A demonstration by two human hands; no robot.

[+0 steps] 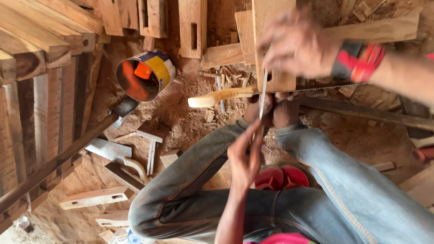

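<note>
Two hands on one slim metal file (263,95), held upright across a handsaw (289,89): left hand (244,156) pinching its lower end, right hand (296,45) closed over its top. Saw lying level above bent knees in jeans (325,180). Paint tin (144,74) tipped on sawdust, well apart.

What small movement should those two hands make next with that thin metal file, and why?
Probably push the file across the saw blade in one level stroke. The left hand and right hand pinch its two ends, it lies across the toothed edge, and the knees clamp the saw.
</note>
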